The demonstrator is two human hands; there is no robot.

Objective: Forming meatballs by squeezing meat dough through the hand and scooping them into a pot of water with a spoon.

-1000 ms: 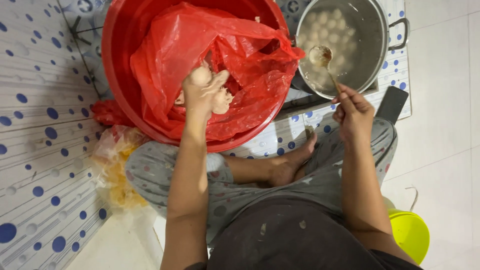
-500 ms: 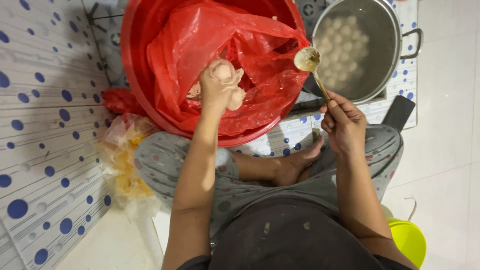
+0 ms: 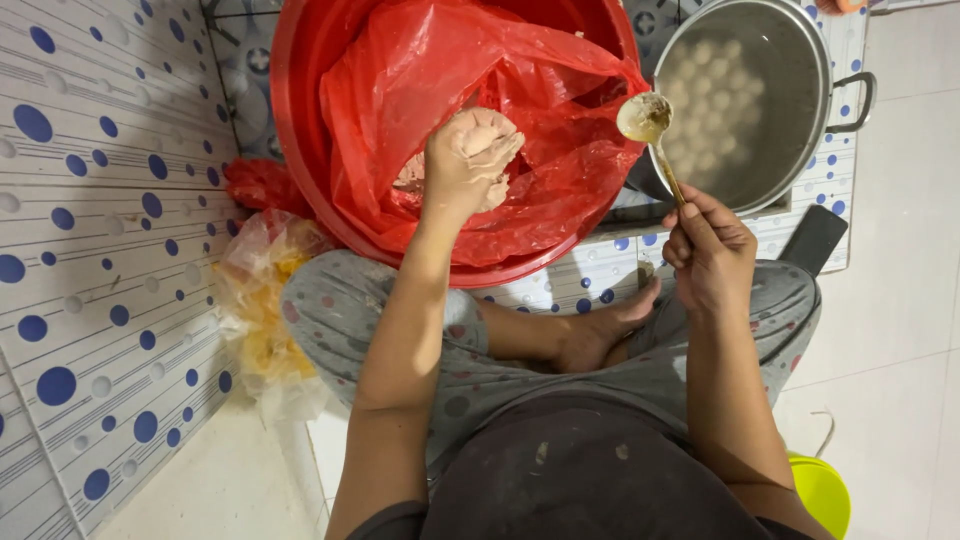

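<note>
My left hand (image 3: 468,160) is closed around a lump of pale pink paste (image 3: 480,128), held over the red plastic bag (image 3: 520,90) that lines a big red basin (image 3: 300,150). More paste lies in the bag just under the hand. My right hand (image 3: 708,245) grips the handle of a metal spoon (image 3: 645,118), whose paste-smeared bowl hangs between the basin and a steel pot (image 3: 750,100). The pot holds cloudy water with several pale balls in it.
I sit cross-legged on the floor, a bare foot (image 3: 600,335) showing between my knees. A clear bag of yellow stuff (image 3: 260,310) leans on the blue-dotted tiled wall (image 3: 90,250) at left. A dark flat object (image 3: 812,240) lies by the pot, and a yellow-green tub (image 3: 820,495) is at lower right.
The spoon has come out of the pot and moved left toward the basin. My left hand has lifted a little with the paste squeezed in it.
</note>
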